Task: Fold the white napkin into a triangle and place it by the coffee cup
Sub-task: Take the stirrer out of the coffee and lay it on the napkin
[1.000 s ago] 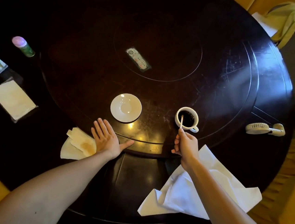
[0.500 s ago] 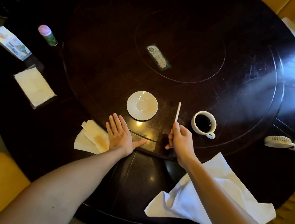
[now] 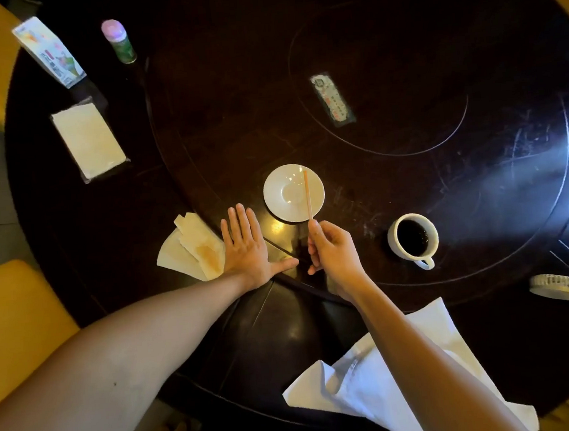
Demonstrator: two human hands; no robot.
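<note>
The right hand (image 3: 334,252) was closed around the low end of a thin pale stirring stick (image 3: 307,194). The stick pointed up over the small round white saucer (image 3: 293,192). The left hand (image 3: 248,249) lay flat and open on the dark round wooden worktop (image 3: 410,170), with nothing in it. Just beside its little finger lay a folded paper napkin with a brown stain (image 3: 193,249).

The big white cloth napkin (image 3: 370,390) lay crumpled at the near edge of the worktop, under the right forearm and well behind both hands. No hand touched it. The white coffee cup full of dark coffee (image 3: 413,238) stood to the right of the right hand, apart from the napkin.

Far off were a colourful paper box (image 3: 48,52) and a long label (image 3: 332,99) stuck on the worktop. Both had writing, but it was too small to read. A small green bottle with a pink cap (image 3: 119,40) stood near the box.
</note>
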